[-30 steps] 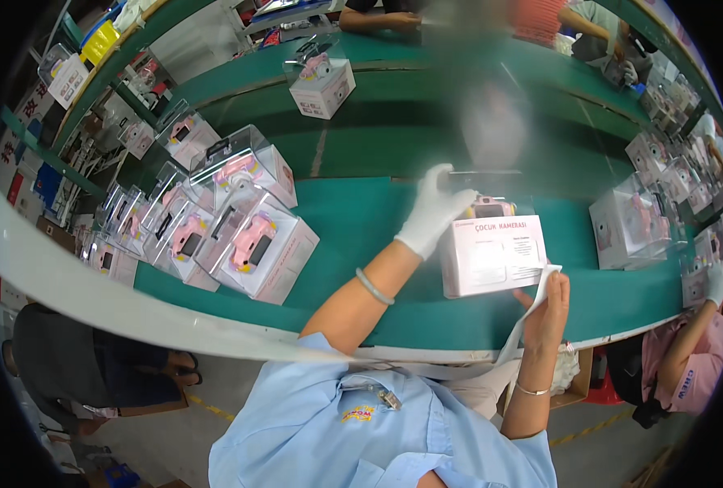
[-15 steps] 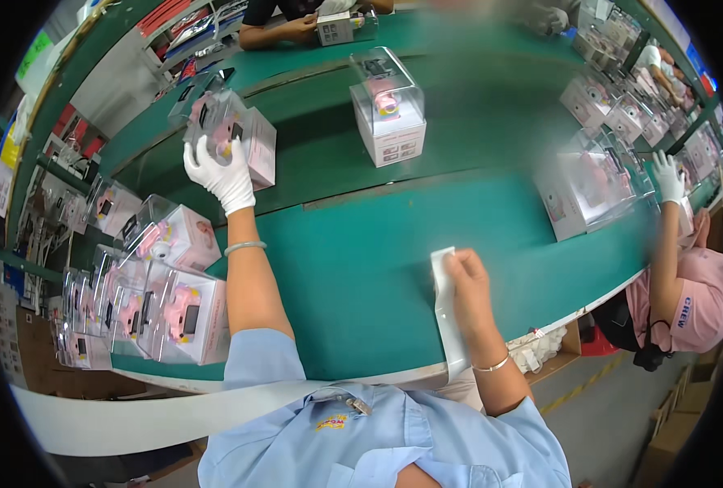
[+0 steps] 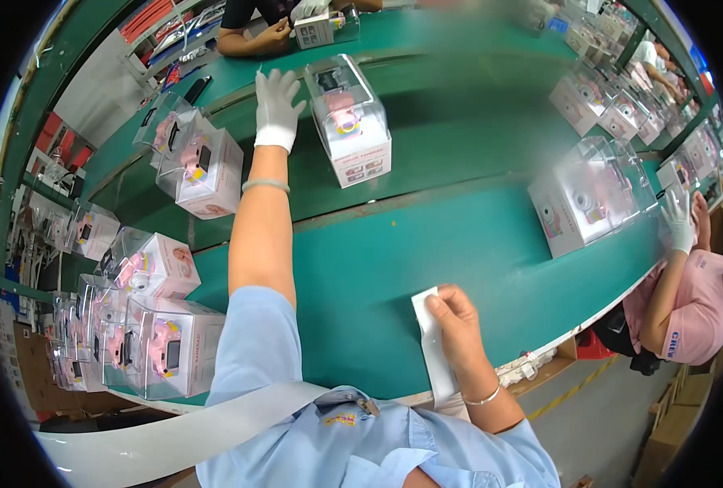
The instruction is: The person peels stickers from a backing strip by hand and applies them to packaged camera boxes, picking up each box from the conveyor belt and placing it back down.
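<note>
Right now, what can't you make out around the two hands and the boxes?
- Head view: whether the left hand touches the clear-topped box; they sit close, contact unclear.
- White strip: its lower end passes behind the right hand and wrist.
- Boxes at right: blurred.
- Far belt top: smeared.

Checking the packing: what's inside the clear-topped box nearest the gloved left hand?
Inside the box, a small pink toy camera shows through the clear cover. Anything inside the white base is hidden.
</note>
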`<state>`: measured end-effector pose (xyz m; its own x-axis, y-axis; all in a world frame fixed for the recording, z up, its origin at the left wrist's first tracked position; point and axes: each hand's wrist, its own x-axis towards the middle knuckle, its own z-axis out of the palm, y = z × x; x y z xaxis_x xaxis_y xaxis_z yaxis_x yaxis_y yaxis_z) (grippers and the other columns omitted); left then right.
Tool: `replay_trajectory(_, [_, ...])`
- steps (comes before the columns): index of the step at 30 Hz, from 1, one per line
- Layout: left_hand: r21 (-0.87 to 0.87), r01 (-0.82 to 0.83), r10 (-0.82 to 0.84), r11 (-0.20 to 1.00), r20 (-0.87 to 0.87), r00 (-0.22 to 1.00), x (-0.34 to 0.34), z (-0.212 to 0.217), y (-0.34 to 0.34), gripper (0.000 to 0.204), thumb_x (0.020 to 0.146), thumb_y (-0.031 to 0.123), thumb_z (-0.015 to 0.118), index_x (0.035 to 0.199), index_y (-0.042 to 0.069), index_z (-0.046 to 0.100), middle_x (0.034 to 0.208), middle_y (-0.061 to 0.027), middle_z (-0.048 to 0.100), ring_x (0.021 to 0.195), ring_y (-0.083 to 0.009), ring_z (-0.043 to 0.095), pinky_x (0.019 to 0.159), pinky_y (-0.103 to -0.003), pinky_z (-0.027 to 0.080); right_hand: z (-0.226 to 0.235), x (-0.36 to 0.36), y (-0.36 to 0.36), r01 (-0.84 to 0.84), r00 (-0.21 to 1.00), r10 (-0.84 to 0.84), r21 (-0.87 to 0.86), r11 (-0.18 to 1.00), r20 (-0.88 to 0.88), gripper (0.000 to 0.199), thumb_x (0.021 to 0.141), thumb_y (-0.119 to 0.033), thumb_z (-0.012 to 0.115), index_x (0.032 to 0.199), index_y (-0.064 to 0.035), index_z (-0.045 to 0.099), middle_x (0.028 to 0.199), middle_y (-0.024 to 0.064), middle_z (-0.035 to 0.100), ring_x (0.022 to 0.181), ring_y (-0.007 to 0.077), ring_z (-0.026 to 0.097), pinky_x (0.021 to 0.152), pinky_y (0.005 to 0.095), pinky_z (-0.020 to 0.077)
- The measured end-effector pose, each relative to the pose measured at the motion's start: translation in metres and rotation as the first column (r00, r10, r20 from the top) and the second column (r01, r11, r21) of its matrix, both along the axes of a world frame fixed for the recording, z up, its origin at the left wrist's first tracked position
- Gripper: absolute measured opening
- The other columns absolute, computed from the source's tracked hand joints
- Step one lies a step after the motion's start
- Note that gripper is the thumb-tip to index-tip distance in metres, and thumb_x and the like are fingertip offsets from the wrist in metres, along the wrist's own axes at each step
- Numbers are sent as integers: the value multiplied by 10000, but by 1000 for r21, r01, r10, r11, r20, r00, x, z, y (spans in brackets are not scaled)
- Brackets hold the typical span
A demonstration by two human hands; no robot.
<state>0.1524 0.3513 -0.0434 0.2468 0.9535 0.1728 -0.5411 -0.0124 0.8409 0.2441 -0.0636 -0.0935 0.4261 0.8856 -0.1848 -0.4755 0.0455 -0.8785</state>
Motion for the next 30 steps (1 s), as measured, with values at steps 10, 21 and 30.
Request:
replay_trajectory(10, [32, 250, -210, 968, -447, 870, -10, -7, -34, 805, 860, 659, 337, 1340, 15, 395, 1269, -138, 505, 1177, -241, 436, 1018, -333, 276, 29, 54, 75, 211, 974, -210, -2, 977, 83, 152, 889, -189, 571, 872, -41, 540, 892, 44, 562, 690, 114, 551, 693, 323, 540])
replay_trajectory(21, [206, 665, -463, 718, -573, 677, -30, 7, -39, 947, 767, 459, 660, 1439, 43, 139, 1456, -147, 252, 1354, -233, 202, 1103, -330, 132, 19, 49, 132, 172, 984, -164, 111, 979, -71, 166, 899, -242, 565, 873, -82, 529, 980, 50, 570, 988, 165, 562, 792, 406, 536])
replay_trajectory(30, [185, 557, -477, 809, -346, 808, 10, 15, -41, 875, 711, 289, 767, 1373, 7, 268, 1185, -116, 512, 1102, -191, 491, 922, -313, 408, 34, 55, 46, 227, 974, -227, -27, 973, -9, 204, 870, -289, 599, 963, -108, 584, 954, 7, 597, 886, 125, 572, 669, 281, 510])
